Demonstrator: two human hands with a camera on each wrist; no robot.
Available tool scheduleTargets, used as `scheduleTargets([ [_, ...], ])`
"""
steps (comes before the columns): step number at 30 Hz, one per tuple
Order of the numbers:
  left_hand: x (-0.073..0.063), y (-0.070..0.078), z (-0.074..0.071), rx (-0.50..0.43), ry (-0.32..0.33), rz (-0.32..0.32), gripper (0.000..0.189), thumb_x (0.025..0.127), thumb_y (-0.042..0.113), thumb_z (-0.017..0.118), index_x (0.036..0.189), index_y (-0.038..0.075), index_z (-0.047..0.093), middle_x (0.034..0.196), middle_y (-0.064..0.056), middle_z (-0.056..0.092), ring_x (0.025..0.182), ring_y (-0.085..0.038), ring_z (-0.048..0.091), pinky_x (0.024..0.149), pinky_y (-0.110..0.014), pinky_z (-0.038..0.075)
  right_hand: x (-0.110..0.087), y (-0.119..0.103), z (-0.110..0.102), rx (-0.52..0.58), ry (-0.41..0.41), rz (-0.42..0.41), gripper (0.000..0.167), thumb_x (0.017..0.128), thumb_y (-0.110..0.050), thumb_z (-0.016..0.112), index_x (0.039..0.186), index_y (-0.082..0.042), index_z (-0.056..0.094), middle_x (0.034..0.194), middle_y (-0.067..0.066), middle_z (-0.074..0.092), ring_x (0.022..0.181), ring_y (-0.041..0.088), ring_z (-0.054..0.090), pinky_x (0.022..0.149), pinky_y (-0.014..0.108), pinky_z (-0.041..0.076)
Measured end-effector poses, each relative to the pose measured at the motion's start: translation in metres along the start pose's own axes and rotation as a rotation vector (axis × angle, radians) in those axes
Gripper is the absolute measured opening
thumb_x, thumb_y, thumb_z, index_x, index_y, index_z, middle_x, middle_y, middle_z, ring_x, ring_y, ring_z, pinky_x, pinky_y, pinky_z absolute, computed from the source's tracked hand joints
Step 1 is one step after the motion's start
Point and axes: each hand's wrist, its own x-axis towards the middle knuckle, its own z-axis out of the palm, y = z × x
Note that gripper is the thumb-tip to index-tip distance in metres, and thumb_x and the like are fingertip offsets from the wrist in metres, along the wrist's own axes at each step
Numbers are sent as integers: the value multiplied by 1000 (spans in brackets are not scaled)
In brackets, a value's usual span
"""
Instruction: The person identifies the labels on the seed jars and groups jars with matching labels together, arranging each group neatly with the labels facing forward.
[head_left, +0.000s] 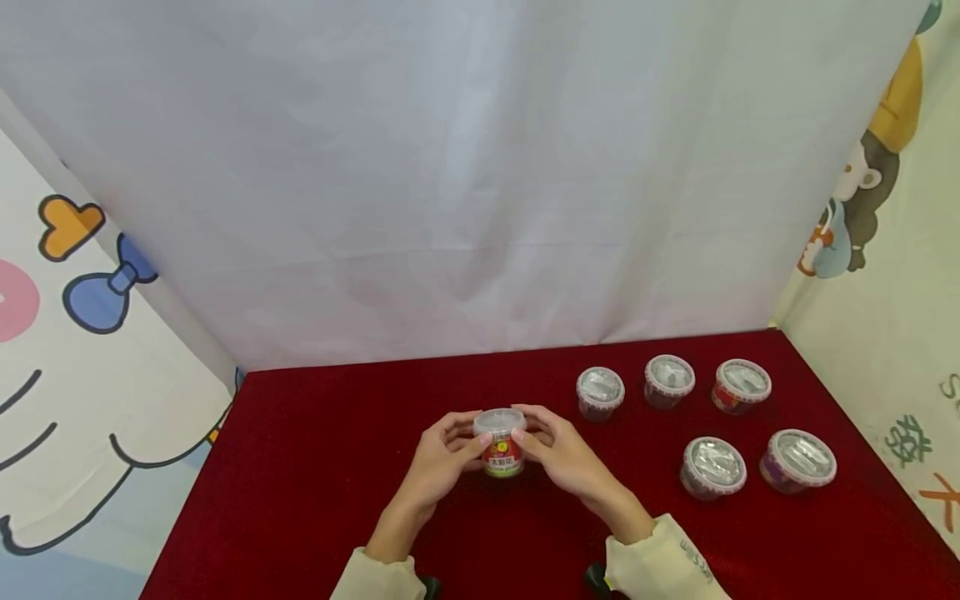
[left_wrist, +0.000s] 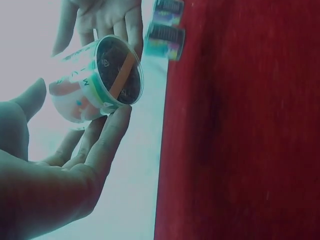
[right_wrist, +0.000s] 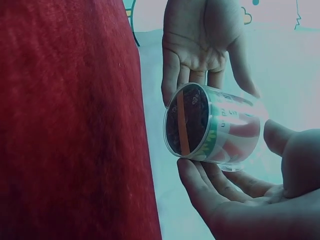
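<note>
A small clear plastic tub [head_left: 502, 457] with a translucent lid and a red printed label is held up over the red cloth. My left hand [head_left: 438, 462] grips its left side, the thumb on the front near the lid. From the right side my right hand [head_left: 567, 458] holds the same tub, fingers curled behind it. In the left wrist view the tub [left_wrist: 80, 97] is tipped with its clear bottom towards the camera. Dark contents and an orange strip [right_wrist: 182, 122] show through that bottom in the right wrist view.
Several similar lidded tubs stand on the right of the red cloth [head_left: 322, 450]: a back row with a left tub [head_left: 599, 393], a middle tub [head_left: 668, 381] and a right tub [head_left: 740, 386], and nearer ones [head_left: 712, 468] [head_left: 797, 461]. A white curtain [head_left: 420, 208] hangs behind.
</note>
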Motion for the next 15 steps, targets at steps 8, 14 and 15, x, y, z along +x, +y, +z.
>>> scheduleTargets([
  [8,-2,-1,-31,28,46,-7,46,104,14,70,146,1,56,136,-20,63,115,-25,68,95,-42,61,25,-3,21,-57,-37,-36,49,112,-15,55,154,7,44,140,28,59,126,38,64,102,47,57],
  [14,-2,-4,-51,27,87,-9,44,105,10,68,146,0,56,135,-21,63,115,-24,68,94,-40,61,43,-3,36,-71,-57,-51,48,111,-14,57,153,7,46,138,27,61,123,38,66,99,46,59],
  [15,-2,-4,-54,32,91,-11,44,105,10,68,146,0,56,136,-21,62,115,-24,68,94,-39,61,46,-3,38,-75,-62,-51,48,111,-14,57,153,7,46,139,27,61,123,38,66,99,46,59],
])
